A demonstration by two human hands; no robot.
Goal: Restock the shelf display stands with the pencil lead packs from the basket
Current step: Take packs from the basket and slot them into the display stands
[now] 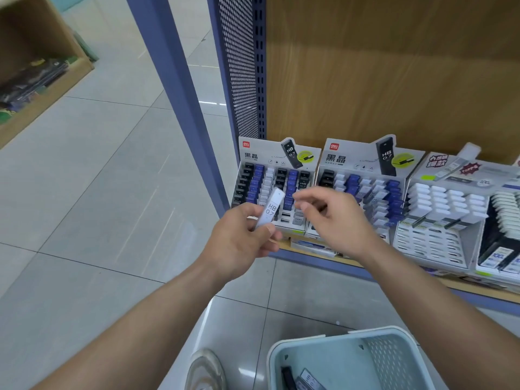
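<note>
The white HB 0.7 lead pack point(270, 208) stands tilted, its lower end pinched by the left hand point(242, 240). Just beside the grip the right hand point(329, 218) hovers, loosely curled and holding nothing. Just beyond is the display stand point(261, 156), and the basket point(332, 358) sits well below. With so short a pinch, I judge that a hurried handover could drop the pack.

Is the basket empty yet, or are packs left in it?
Not empty: a black pack and a clear HB pack lie in the basket; the frame cuts off the rest.

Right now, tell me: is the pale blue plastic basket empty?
No, the pale blue plastic basket holds two dark pencil lead packs at its bottom.
</note>
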